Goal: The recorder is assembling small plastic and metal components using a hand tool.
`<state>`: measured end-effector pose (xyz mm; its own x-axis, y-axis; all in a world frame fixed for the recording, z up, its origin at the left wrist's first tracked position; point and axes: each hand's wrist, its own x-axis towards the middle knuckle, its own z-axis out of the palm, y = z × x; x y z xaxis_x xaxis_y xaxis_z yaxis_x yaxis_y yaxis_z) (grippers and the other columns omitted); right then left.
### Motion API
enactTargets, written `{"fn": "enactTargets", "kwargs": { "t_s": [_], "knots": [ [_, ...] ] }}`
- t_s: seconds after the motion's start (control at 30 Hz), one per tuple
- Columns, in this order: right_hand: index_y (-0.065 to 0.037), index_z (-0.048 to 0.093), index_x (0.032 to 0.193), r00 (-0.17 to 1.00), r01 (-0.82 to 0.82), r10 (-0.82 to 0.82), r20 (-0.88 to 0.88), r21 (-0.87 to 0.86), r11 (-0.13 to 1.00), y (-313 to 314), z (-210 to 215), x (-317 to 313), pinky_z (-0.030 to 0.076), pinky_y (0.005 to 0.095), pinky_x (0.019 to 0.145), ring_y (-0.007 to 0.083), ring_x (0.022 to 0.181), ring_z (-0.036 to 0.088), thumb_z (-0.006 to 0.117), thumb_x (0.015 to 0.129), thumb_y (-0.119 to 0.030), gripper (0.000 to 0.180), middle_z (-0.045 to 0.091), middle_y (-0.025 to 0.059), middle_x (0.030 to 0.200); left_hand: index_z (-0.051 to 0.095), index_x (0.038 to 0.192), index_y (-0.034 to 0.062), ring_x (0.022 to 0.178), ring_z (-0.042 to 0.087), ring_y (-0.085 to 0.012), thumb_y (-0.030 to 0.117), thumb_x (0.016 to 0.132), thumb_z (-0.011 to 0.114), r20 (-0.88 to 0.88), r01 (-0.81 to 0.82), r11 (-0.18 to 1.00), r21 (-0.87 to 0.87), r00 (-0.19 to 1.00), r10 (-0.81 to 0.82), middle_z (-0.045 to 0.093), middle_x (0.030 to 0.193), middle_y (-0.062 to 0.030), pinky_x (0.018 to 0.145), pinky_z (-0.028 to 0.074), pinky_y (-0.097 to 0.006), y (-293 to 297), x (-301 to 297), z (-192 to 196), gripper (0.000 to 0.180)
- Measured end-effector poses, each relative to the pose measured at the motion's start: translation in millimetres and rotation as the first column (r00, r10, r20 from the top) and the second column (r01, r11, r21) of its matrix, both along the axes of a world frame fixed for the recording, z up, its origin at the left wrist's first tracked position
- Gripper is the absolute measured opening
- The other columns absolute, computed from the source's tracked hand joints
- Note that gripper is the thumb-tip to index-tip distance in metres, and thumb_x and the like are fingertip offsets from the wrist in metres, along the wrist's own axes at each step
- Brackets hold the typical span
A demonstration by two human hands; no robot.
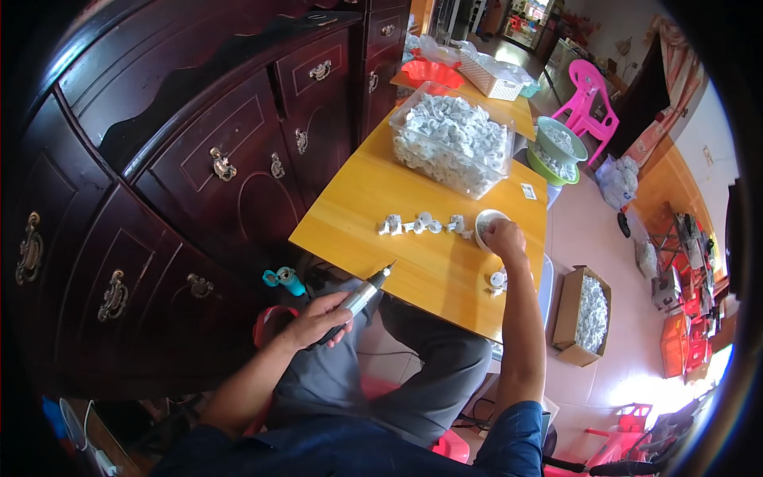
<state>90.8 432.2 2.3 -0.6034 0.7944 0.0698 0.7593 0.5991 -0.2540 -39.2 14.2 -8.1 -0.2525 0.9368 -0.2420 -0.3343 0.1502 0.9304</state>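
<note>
My left hand (322, 319) is wrapped round an electric screwdriver (362, 299), silver and black, its thin bit pointing up over the table's near edge. At the table's right side my right hand (505, 238) dips into a small white bowl (482, 224), fingers bent together at its rim. The bowl seems to hold small grey pieces, too small to name; my fingertips are hidden. Left of the bowl, several small white plastic parts (424, 223) lie in a row. Close to my right forearm sit a few more white parts (498, 281).
A clear plastic bin (453, 147) heaped with white parts stands on the yellow table (342, 219). Dark wooden cabinets (230, 151) line the left. On the floor at right is a cardboard box (567, 322) of white parts; stacked basins (560, 147) and a pink chair (586, 99) stand beyond.
</note>
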Motion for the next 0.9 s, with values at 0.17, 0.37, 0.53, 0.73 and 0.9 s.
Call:
{"fn": "enactTargets", "kwargs": {
  "t_s": [0.17, 0.37, 0.53, 0.73, 0.9],
  "knots": [
    [-0.010, 0.074, 0.084, 0.975, 0.012, -0.015, -0.220, -0.015, 1.000, 3.0, 0.7, 8.1, 0.054, 0.0397, 0.071, 0.0289, 0.075, 0.069, 0.063, 0.073, -0.019, 0.018, 0.070, 0.0158, 0.081, 0.050, 0.127, 0.0013, 0.060, 0.055, -0.0076, 0.023, 0.098, 0.052, -0.005, 0.008, 1.000, 0.008, 1.000, -0.008, 0.058, 0.084, -0.0041, 0.049, 0.046, -0.021, 3.2, 2.8, 3.2, 0.037],
    [-0.005, 0.066, 0.080, 0.643, -0.160, -0.293, -0.707, -0.499, 0.852, -28.1, 17.0, 11.9, 0.044, 0.0252, 0.053, 0.0121, 0.057, 0.058, 0.061, 0.078, -0.011, 0.008, 0.061, 0.0042, 0.066, 0.051, 0.126, 0.0018, 0.061, 0.055, -0.0078, 0.023, 0.098, 0.051, -0.027, 0.003, 1.000, 0.009, 1.000, -0.003, 0.058, 0.084, -0.0042, 0.050, 0.046, -0.021, 0.1, 1.9, 2.6, 0.035],
    [-0.006, 0.060, 0.081, 0.348, -0.517, -0.432, -0.832, -0.555, 0.652, -60.0, 12.6, 14.6, 0.038, 0.0217, 0.047, 0.0093, 0.052, 0.050, 0.058, 0.079, -0.004, 0.003, 0.057, 0.0015, 0.068, 0.049, 0.128, 0.0019, 0.061, 0.054, -0.0083, 0.025, 0.098, 0.051, -0.032, 0.004, 1.000, 0.021, 0.999, -0.003, 0.058, 0.083, -0.0041, 0.051, 0.047, -0.022, -0.9, 2.3, -2.0, 0.038],
    [-0.002, 0.067, 0.095, 0.378, -0.525, -0.501, -0.778, -0.626, 0.576, -100.8, -8.6, 3.1, 0.046, 0.0230, 0.052, 0.0102, 0.057, 0.056, 0.058, 0.083, -0.002, 0.016, 0.061, 0.0030, 0.072, 0.047, 0.131, 0.0016, 0.061, 0.054, -0.0083, 0.028, 0.098, 0.052, -0.031, 0.010, 0.999, 0.038, 0.999, -0.009, 0.057, 0.083, -0.0040, 0.051, 0.047, -0.022, -1.6, 3.4, -2.6, 0.043],
    [-0.003, 0.066, 0.098, 0.487, -0.500, -0.428, -0.761, -0.645, 0.578, -131.4, -28.9, -8.7, 0.052, 0.0242, 0.062, 0.0112, 0.067, 0.062, 0.065, 0.089, -0.006, 0.009, 0.068, 0.0048, 0.082, 0.047, 0.131, 0.0007, 0.062, 0.054, -0.0081, 0.031, 0.096, 0.054, -0.055, 0.009, 0.999, 0.050, 0.998, -0.006, 0.057, 0.083, -0.0040, 0.051, 0.047, -0.021, -5.4, 3.3, -5.0, 0.047]
  ]
}}
